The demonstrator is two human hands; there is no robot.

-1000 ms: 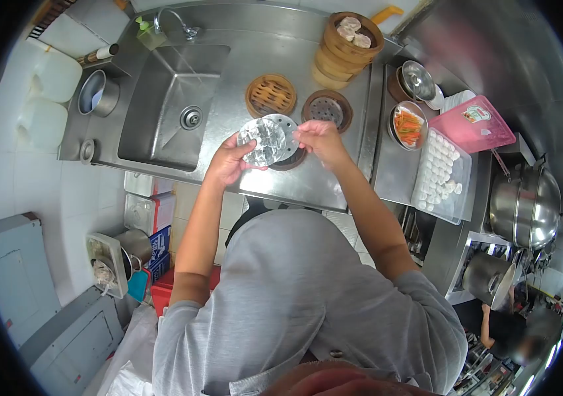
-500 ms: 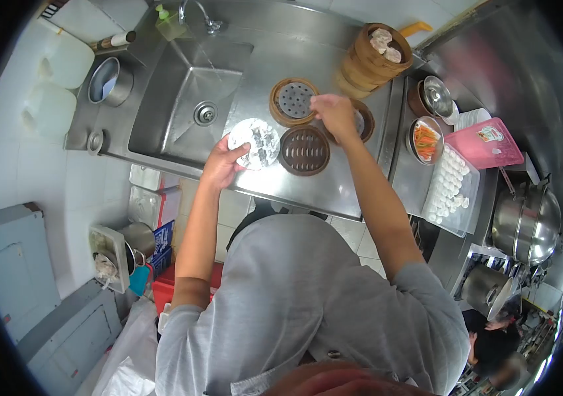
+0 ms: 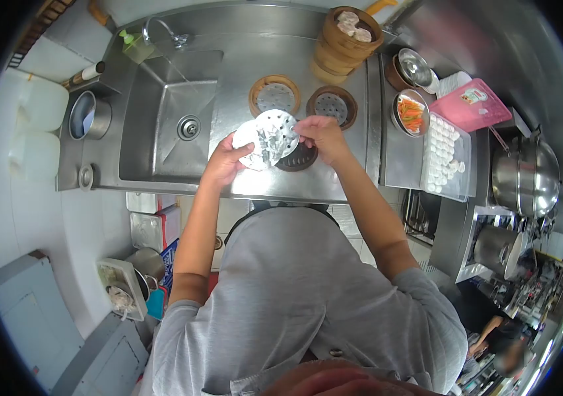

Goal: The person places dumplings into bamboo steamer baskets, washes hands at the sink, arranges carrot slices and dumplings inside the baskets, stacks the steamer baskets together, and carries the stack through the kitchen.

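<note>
My left hand (image 3: 225, 162) is closed on a stack of round white perforated paper liners (image 3: 255, 150), thumb on top. My right hand (image 3: 324, 137) pinches the right edge of the top liner (image 3: 285, 123), which is fanned out from the others. Beneath the liners, a small bamboo steamer basket (image 3: 300, 160) is partly covered and shows bare slats. Behind the liners sits another basket (image 3: 254, 96) with a perforated liner inside. A third basket (image 3: 350, 97), just beyond my right hand, also has a perforated liner inside.
A sink (image 3: 169, 125) lies left, its tap (image 3: 177, 39) behind. Stacked steamers (image 3: 337, 56) with dumplings on top stand at the back. Rightward are a bowl of carrot strips (image 3: 412, 113), a tray of white pieces (image 3: 450, 162) and a pink lid (image 3: 473, 105). Another person (image 3: 502, 343) is far right.
My right hand has moved from over the right basket toward the stack and now grips the top liner's edge. That liner is shifted right from the stack. The right basket is uncovered to view.
</note>
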